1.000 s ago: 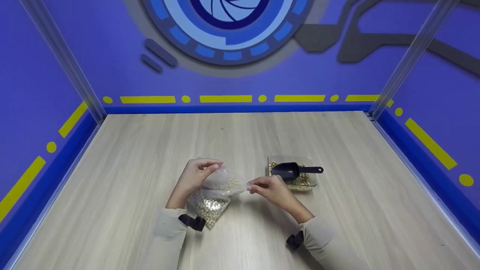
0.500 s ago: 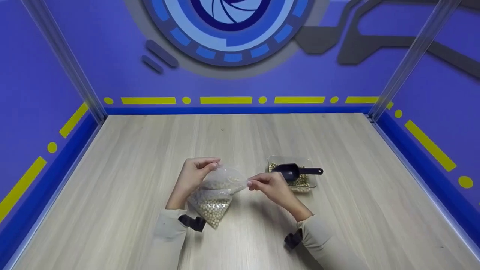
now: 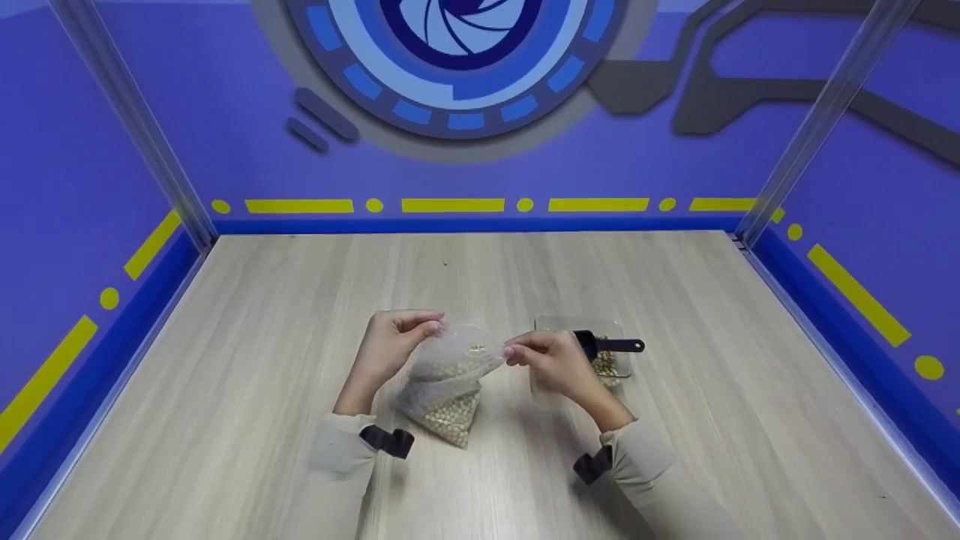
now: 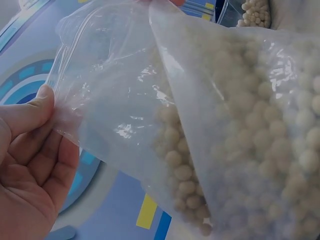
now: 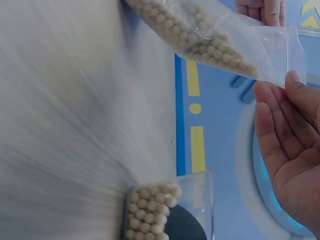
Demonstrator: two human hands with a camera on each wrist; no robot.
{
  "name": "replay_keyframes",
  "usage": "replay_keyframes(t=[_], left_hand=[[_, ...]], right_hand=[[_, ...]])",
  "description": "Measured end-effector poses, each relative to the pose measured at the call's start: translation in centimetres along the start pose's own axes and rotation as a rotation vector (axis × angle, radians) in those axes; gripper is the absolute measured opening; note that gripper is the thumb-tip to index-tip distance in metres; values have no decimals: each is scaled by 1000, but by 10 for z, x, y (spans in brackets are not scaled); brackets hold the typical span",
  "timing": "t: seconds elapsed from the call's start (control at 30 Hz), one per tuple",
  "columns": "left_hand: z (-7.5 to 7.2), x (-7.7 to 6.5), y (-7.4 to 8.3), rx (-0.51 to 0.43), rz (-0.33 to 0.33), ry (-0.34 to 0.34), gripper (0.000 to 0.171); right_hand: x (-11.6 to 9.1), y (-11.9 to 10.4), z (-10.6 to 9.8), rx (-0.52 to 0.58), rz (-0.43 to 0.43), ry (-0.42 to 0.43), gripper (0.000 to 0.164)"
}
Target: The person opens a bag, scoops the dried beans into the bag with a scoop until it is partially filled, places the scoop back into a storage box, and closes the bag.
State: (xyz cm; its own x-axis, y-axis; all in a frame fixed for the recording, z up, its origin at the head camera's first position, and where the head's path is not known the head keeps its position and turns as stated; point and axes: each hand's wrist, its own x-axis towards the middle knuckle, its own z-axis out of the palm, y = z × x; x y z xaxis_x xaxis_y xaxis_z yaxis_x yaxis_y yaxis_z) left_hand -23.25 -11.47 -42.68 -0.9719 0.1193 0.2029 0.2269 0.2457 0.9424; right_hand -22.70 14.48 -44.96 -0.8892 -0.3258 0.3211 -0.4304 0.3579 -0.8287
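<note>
Between the two hands hangs a clear zip bag (image 3: 450, 409) filled low down with small round beige beads (image 4: 240, 120). My left hand (image 3: 386, 349) pinches one top corner of it between thumb and fingers; the left wrist view shows this hand (image 4: 35, 155) at the bag's zip edge. At the opposite top corner my right hand (image 3: 559, 364) pinches the plastic, and in the right wrist view its thumb meets the forefinger (image 5: 270, 92) there. The bag's lower end tilts toward the front right. I cannot tell whether its bottom touches the table.
Just behind the right hand stands a clear rectangular container (image 3: 626, 367) with more of the beads. A black scoop (image 3: 619, 345) lies across it, handle pointing right. Blue panels (image 3: 465, 180) close off the back and sides of the wooden table (image 3: 300, 300).
The bag's lower end has swung to the right and the filled part has moved with it. My right hand has risen slightly, still pinching its corner, and now covers part of the scoop.
</note>
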Motion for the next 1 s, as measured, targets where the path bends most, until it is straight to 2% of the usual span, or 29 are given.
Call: replay_keyframes(t=[0.23, 0.37, 0.7, 0.9, 1.0], left_hand=[[4, -1, 4, -47, -3, -17, 24], [6, -2, 8, -73, -13, -12, 24], [8, -5, 23, -165, -7, -42, 27], [9, -4, 17, -190, -32, -43, 26], [11, -3, 13, -174, -39, -22, 24]], right_hand=[[3, -1, -12, 83, 61, -6, 18], [6, -5, -20, 107, 61, -4, 19], [15, -17, -37, 79, 50, 40, 20], [14, -14, -41, 20, 23, 54, 18], [14, -10, -41, 37, 26, 46, 19]])
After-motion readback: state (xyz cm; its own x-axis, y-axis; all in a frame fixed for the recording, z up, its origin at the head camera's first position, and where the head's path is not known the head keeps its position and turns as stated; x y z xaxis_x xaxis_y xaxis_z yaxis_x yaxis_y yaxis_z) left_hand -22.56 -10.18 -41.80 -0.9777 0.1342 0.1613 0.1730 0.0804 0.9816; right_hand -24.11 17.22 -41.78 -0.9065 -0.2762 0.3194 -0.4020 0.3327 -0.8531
